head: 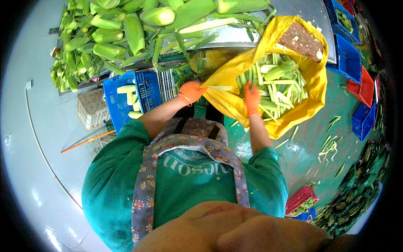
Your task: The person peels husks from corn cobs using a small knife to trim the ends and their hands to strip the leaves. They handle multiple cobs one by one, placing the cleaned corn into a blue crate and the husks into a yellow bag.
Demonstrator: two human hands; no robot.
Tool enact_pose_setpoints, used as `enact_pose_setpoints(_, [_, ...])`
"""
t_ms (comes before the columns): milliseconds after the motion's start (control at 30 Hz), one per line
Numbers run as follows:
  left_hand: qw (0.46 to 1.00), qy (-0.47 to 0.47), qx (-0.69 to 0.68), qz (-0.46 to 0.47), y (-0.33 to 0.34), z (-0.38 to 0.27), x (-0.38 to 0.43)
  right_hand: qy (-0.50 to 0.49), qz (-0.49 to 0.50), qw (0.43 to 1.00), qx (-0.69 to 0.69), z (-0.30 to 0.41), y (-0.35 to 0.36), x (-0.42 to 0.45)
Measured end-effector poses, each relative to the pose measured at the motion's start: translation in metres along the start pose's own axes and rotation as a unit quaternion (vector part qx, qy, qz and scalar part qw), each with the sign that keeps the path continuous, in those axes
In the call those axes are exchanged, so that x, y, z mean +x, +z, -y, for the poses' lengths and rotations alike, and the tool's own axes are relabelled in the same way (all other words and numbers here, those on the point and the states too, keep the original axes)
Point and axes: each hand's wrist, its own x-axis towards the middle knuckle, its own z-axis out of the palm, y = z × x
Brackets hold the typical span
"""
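In an orange glove, my left hand (191,91) grips the near left edge of a large yellow woven sack (225,74). The sack's mouth gapes, showing many pale green corn husk strips and stalks (281,85). My right hand (252,96), gloved in orange too, is inside the sack's mouth at its left part, over the husks; its fingers are partly hidden, and whether they hold anything cannot be told. A brown, crumb-strewn board or block (301,41) shows at the sack's far rim. Beyond my left hand, many green ears of corn in husks (133,33) are heaped on a metal table (229,41).
Left of me is a blue plastic crate (121,104) holding pale husked corn, near a pale wire crate (92,108) and an orange pole (88,141). Blue crates (348,58) and a red crate (362,88) stand at the right. Husk scraps (330,148) litter the green floor.
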Motion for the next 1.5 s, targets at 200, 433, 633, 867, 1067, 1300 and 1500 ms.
enact_pose_setpoints(200, [0.968,-0.038,0.137,0.206,-0.032,-0.075,0.014,-0.165,0.321,0.932,-0.040,-0.035,0.015,-0.077])
enact_pose_setpoints(433, [0.922,0.138,-0.322,0.165,-0.003,-0.151,0.037,0.087,0.326,0.816,0.469,-0.008,-0.022,-0.023])
enact_pose_setpoints(633, [0.824,0.194,-0.456,0.276,-0.003,-0.152,0.010,0.169,0.248,0.818,0.490,0.048,-0.011,-0.078])
enact_pose_setpoints(867, [0.893,0.182,-0.401,0.098,-0.052,-0.095,-0.005,0.386,0.104,0.652,0.644,-0.007,-0.023,-0.034])
enact_pose_setpoints(1067, [0.806,0.030,-0.589,0.056,-0.144,0.003,0.013,0.296,0.341,0.762,0.465,0.134,-0.040,-0.089])
enact_pose_setpoints(1300, [0.757,0.025,-0.651,-0.051,-0.255,0.079,0.062,0.267,0.056,0.828,0.490,0.125,0.015,-0.091])
enact_pose_setpoints(1500, [0.730,0.052,-0.625,-0.271,-0.359,0.142,0.117,0.242,0.087,0.839,0.479,0.134,0.047,-0.095])
